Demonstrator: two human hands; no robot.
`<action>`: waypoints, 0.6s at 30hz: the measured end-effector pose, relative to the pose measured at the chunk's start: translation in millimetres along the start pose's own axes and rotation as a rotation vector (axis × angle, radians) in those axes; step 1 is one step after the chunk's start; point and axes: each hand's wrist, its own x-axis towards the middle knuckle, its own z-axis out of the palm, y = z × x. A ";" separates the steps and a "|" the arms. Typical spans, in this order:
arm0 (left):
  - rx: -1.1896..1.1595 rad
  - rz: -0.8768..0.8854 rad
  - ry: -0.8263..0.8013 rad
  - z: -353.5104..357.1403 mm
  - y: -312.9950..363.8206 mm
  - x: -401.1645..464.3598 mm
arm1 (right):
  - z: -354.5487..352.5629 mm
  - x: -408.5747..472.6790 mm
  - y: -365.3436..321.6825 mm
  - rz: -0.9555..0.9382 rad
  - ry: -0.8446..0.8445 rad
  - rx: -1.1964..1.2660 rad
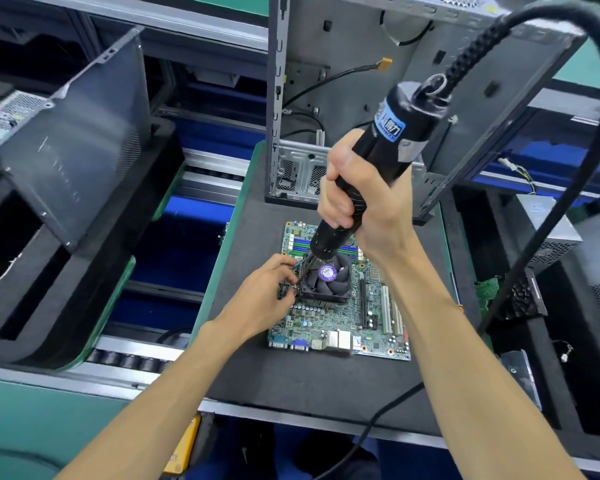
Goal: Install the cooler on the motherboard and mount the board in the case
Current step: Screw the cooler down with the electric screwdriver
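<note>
A green motherboard (371,317) lies flat on a black foam pad (291,382). On it sits a black fan cooler (329,282) with a purple round label. My right hand (364,199) grips a black electric screwdriver (392,133), tilted, its bit down at the cooler's left front corner. My left hand (264,292) is beside that corner, fingertips pinching around the bit tip or screw; what it pinches is too small to tell. An open grey computer case (361,81) stands upright behind the board.
The screwdriver's thick black cable (568,168) arcs over the right side. Another grey case (70,140) leans on a foam pallet at left. A conveyor with rollers (129,358) runs between pallets. A power supply (551,233) and board parts lie at right.
</note>
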 end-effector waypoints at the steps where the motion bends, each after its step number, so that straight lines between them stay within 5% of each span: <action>1: -0.004 0.000 -0.007 -0.5 0.3 0.1 | 0.8 1.9 0.2 0.018 -0.038 -0.006; 8: 0.003 -0.014 -0.023 -2.1 -0.4 -0.3 | 10.7 19.1 2.1 0.126 -0.216 -0.060; 18: -0.005 -0.037 -0.073 -6.3 -1.3 -0.4 | 33.9 28.2 21.1 -0.027 0.158 -0.262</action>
